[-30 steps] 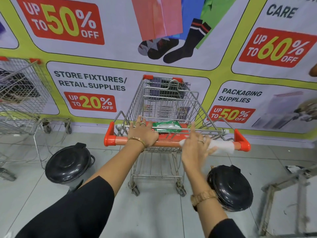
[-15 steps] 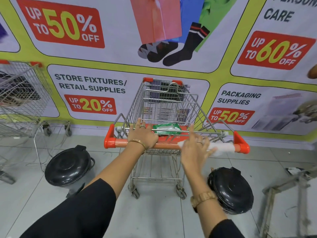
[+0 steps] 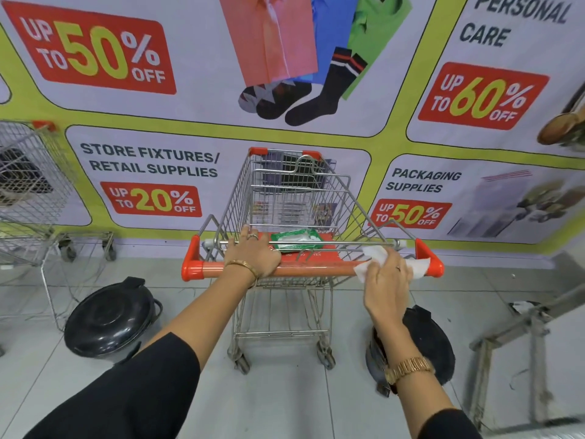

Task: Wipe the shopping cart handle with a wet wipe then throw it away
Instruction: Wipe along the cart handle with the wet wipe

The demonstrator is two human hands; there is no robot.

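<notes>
Sleeves: black, at the bottom edge of the head view, one on each forearm.
Right arm: reaches forward and up from lower right, a gold watch (image 3: 408, 369) on the wrist.
Left arm: crosses from lower left to the bar, a gold bangle (image 3: 243, 266) at the wrist.
Right bin: black bin (image 3: 427, 340) on the floor, partly hidden behind the right forearm.
Left bin: black bin with lid (image 3: 110, 318), on the floor left of the cart, apart from it.
Wipe: white wipe (image 3: 373, 259) draped over the right part of the handle, under and around the right hand; one end sticks out toward the right red end cap.
Right hand: right hand (image 3: 384, 286) lies palm down on the wipe, fingers loosely curled over it and pressing it to the bar; a ring shows on one finger.
Handle: orange handle (image 3: 313, 269) runs across between two red caps, both hands on it, well apart.
Left hand: left hand (image 3: 253, 251) rests flat over the left part of the bar, fingers spread forward onto the wire behind it, closed on nothing.
Pack: green-and-white wipe pack (image 3: 296, 239) lies on the red seat flap just behind the bar, between the hands, nearer the left one.
Cart: wire cart (image 3: 300, 191) stands on grey tiles, nose toward the wall.
Wall: sale banner (image 3: 152, 166) with discount panels behind the cart.
Far left: another wire cart (image 3: 28, 185) by the wall.
</notes>
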